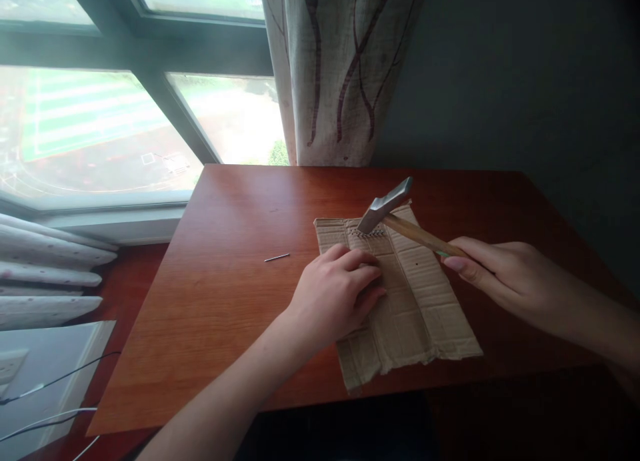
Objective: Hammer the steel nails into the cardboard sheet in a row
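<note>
My right hand (493,271) grips the wooden handle of a hammer (420,234). The hammer's metal head is tilted, its lower end over a cluster of small dark marks, holes or nail heads, near the far edge of a piece of corrugated cardboard (430,314). On the cardboard's left side rests my left hand (335,287), just nearer to me than that cluster. Its fingers are curled inward, and whether anything is in them is hidden. To the left, a loose nail (277,257) lies on the table.
The brown wooden table (215,314) carries the cardboard, whose torn near edge lies close to the table's front. Behind stand a window (165,44), a patterned curtain (340,74) and a dark wall (500,81). Cables (55,381) run past a wall socket at lower left.
</note>
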Demonstrator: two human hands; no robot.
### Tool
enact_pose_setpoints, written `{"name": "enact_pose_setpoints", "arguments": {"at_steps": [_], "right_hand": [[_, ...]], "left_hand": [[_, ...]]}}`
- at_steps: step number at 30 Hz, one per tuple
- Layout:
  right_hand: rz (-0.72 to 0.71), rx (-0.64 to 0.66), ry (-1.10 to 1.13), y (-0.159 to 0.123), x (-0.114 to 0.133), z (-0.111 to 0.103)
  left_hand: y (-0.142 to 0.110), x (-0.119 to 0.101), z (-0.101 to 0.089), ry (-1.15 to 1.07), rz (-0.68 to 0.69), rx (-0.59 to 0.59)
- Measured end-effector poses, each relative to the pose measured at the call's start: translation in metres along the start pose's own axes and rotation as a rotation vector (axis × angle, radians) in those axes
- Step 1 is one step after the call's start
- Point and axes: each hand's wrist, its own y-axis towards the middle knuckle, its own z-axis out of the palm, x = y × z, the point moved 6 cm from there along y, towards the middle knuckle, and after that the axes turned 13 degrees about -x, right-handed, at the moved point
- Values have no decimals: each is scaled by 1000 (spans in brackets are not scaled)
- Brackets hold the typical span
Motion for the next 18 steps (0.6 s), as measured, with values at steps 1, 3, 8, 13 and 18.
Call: {"name": "enact_pose_setpoints", "arguments": {"at_steps": [1,3,8,13,18], "right_hand": [[1,7,0,0,0,0],[2,25,-2,1,0,1],[12,9,2,2,-1,1],[15,34,3,0,-2,6],[22,-1,6,-1,-2,-1]], "left_hand": [[0,0,0,0,2,-2],[0,0,0,2,4,-3],[0,0,0,-3,2,-1],[0,0,0,0,1,-7],[0,0,0,-2,1,3]]}}
